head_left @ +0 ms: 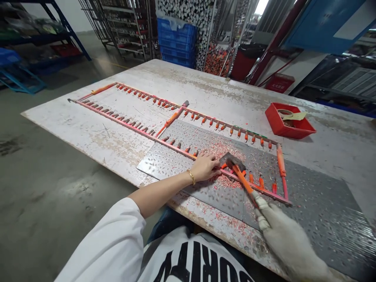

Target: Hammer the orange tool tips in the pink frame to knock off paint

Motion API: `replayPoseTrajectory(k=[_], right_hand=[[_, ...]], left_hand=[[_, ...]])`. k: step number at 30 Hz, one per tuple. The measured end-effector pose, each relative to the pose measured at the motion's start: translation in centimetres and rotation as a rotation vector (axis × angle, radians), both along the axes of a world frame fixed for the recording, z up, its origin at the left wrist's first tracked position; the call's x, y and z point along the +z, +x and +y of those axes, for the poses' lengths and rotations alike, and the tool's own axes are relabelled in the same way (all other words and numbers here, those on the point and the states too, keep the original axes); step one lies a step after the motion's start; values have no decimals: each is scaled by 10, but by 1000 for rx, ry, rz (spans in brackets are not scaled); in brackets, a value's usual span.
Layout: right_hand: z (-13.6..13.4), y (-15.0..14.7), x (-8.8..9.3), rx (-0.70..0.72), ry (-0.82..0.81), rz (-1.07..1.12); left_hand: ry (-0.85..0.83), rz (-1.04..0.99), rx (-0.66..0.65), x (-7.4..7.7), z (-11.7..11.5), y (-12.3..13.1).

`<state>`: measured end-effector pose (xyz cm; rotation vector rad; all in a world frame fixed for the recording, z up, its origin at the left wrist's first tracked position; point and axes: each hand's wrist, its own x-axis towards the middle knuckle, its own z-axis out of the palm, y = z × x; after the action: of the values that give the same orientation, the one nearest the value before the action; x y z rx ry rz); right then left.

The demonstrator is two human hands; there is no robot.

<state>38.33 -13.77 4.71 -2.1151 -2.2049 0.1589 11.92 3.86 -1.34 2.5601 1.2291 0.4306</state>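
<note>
A long rectangular metal hanging rack (135,127), coated pink and orange, lies flat with rows of short coated hooks along its two long bars. My bare left hand (205,166) is closed on the near bar; its fingertips are partly hidden. In my gloved right hand (273,219) is a hammer with an orange handle (243,178), gripped near the handle's lower end. The dark hammer head (232,161) is over the near bar, just right of my left hand. Bright orange hooks (261,181) stand to the right of the hammer. Whether the head touches the bar, I cannot tell.
Grey metal sheets (320,203) lie under the rack's right part. Pink and white chips (220,147) are scattered around the hammer. A red bin (289,127) holding a tape roll sits at the right. Blue crates (177,41) and shelving stand beyond the worn white table (117,152).
</note>
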Motion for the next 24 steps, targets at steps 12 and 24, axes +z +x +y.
replayPoseTrajectory(k=[12, 24], right_hand=[[-5, -3, 15, -62, 179, 2], [-7, 1, 28, -55, 249, -61]], left_hand=[[-10, -35, -7, -1, 1, -1], [-13, -34, 22, -1, 0, -1]])
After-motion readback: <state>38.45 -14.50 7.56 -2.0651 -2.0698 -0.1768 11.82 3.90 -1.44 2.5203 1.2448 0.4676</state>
